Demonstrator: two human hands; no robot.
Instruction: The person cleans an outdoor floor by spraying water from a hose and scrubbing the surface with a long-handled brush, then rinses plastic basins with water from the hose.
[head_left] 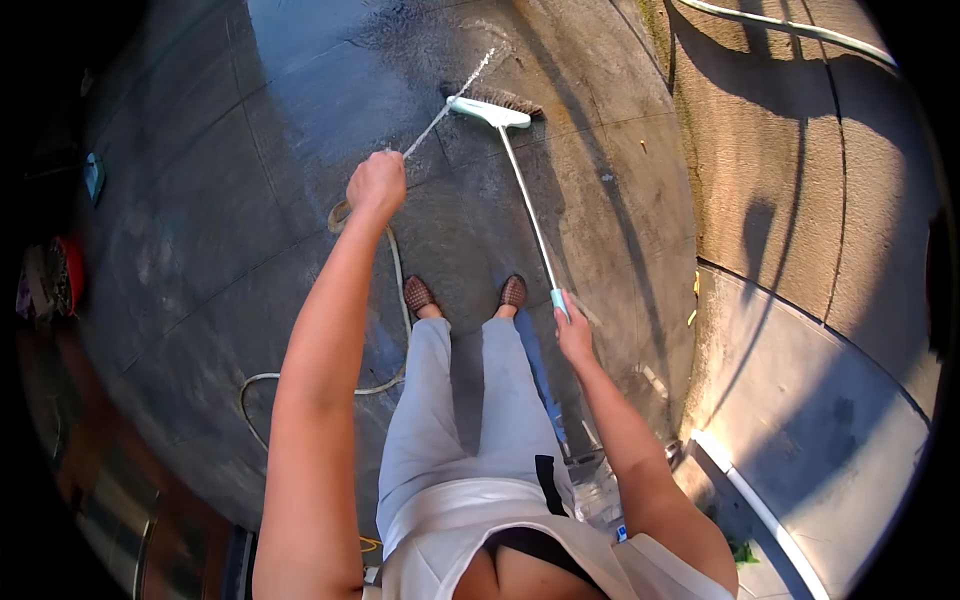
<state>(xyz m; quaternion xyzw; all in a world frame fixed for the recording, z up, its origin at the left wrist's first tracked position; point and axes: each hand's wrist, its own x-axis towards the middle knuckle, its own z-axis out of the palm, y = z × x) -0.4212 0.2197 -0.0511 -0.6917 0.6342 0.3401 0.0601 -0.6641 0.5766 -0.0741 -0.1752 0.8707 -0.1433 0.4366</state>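
Note:
My left hand (378,184) is closed on the end of a pale hose (399,268), which loops down beside my legs. A stream of water (440,118) shoots from it, up and to the right, past the left end of the broom head. My right hand (573,330) grips the light-blue end of the handle of a broom (526,198). The broom's pale head and dark bristles (500,97) rest on the wet concrete floor (330,110) ahead of me.
My feet in brown woven shoes (420,293) stand on the floor. A raised concrete edge and paving (780,200) lie on the right, with another hose (800,27) at the top. A red object (72,275) and a small blue object (94,177) are at the left.

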